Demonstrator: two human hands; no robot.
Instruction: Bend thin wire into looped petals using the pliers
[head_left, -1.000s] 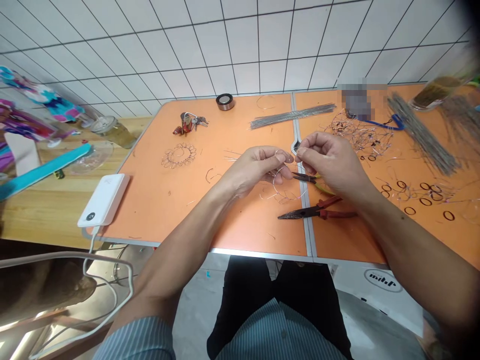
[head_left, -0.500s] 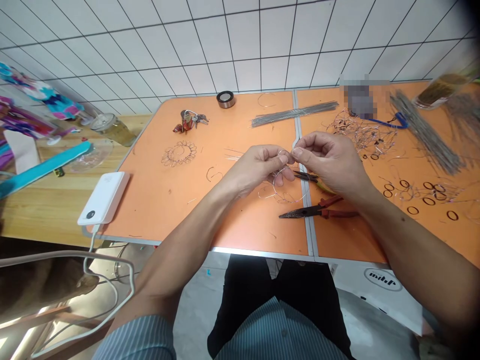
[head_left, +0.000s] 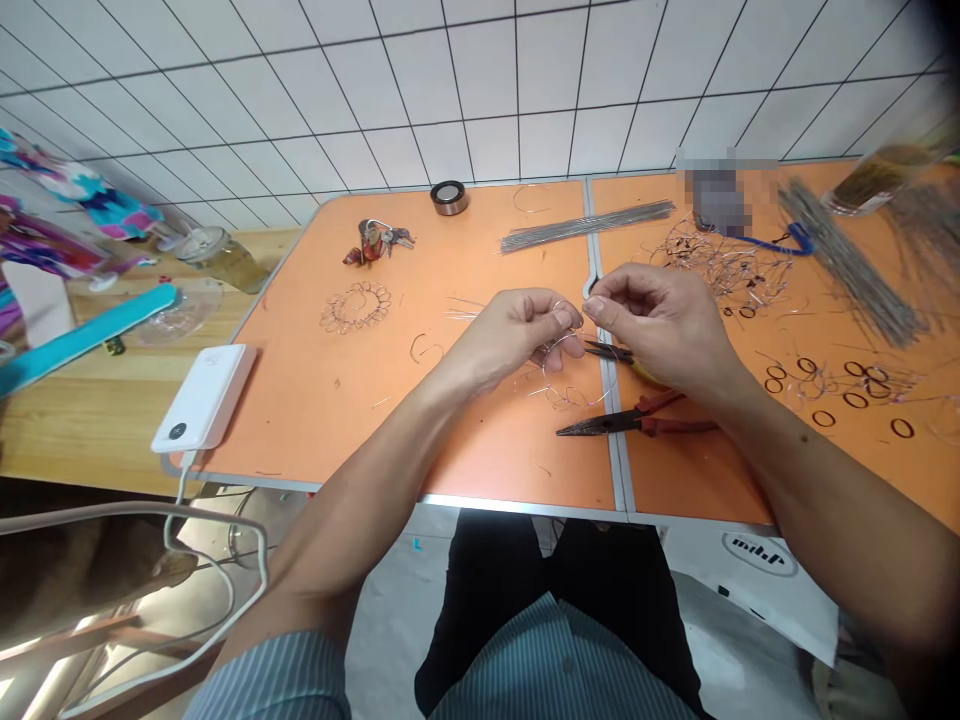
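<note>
My left hand (head_left: pixel 536 325) pinches a thin, looped wire (head_left: pixel 574 396) between thumb and forefinger. Its fine loops hang below my fingers, over the orange table. Close beside it, my right hand (head_left: pixel 652 320) has thumb and forefinger pressed together near the wire's upper end; what lies in that pinch is too small to make out. Red-handled long-nose pliers (head_left: pixel 622 422) lie under my right wrist. A second pair of pliers (head_left: pixel 611 350), with yellow on its handle, is partly hidden by my right hand. A flower-shaped wire ring (head_left: pixel 356 307) lies at the left.
Along the back are a tape roll (head_left: pixel 449 197), a bunch of keys (head_left: pixel 377 242) and a bundle of straight wires (head_left: pixel 589 226). Tangled wire (head_left: pixel 739 270), small dark rings (head_left: pixel 856 400) and a thicker wire bundle (head_left: pixel 855 265) lie right. A white power bank (head_left: pixel 206 398) sits at the left edge.
My hands have drawn very slightly apart at the fingertips. The hanging wire has shifted a little. The tools on the table have not moved.
</note>
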